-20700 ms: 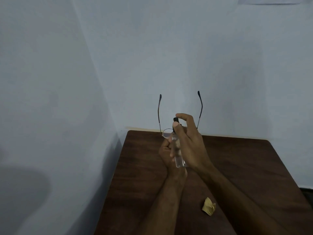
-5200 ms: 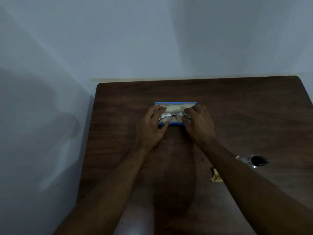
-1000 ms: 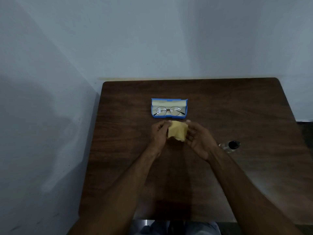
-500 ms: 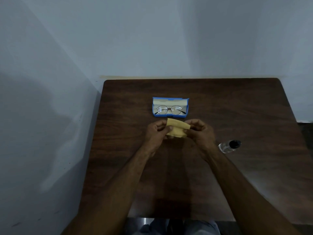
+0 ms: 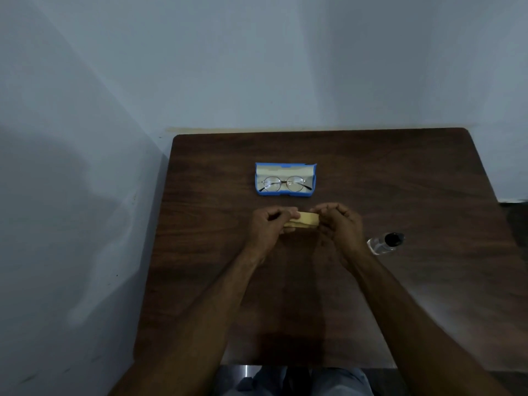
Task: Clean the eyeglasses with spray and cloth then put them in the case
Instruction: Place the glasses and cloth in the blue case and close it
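Both hands are holding the yellow cloth (image 5: 303,220) above the table (image 5: 400,172). Left hand (image 5: 268,228) is pinching its left end, and right hand (image 5: 341,224) is pinching its right end, fingers curled. Just past the cloth, the glasses (image 5: 284,183) are lying folded inside the open blue case (image 5: 285,178). Spray bottle (image 5: 384,243) is lying on its side to the right of the right hand.
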`<state>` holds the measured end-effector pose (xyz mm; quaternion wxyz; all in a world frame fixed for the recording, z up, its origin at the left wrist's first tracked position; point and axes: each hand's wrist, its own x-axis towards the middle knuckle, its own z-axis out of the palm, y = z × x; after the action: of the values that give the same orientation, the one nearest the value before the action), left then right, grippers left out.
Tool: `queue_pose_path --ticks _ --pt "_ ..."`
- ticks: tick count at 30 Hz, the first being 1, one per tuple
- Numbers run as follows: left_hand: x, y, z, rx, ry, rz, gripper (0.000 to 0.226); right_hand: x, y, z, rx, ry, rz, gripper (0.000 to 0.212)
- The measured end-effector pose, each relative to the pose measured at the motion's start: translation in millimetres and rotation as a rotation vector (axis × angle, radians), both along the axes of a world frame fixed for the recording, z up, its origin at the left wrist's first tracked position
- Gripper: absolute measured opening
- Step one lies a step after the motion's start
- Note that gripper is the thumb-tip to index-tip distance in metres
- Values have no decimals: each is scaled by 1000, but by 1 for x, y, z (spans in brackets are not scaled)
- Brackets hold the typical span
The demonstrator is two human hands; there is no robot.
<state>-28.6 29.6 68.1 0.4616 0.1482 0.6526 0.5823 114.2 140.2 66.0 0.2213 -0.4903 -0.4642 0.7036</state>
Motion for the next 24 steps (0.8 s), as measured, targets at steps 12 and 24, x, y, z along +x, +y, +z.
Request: queue_pose_path --ticks 12,24 --pt "-5 -9 -21 -122 237 -103 45 -5 -2 -4 73 -267 191 24" --pt "7 0 -18 -318 516 -132 11 -18 -17 11 671 -527 438 10"
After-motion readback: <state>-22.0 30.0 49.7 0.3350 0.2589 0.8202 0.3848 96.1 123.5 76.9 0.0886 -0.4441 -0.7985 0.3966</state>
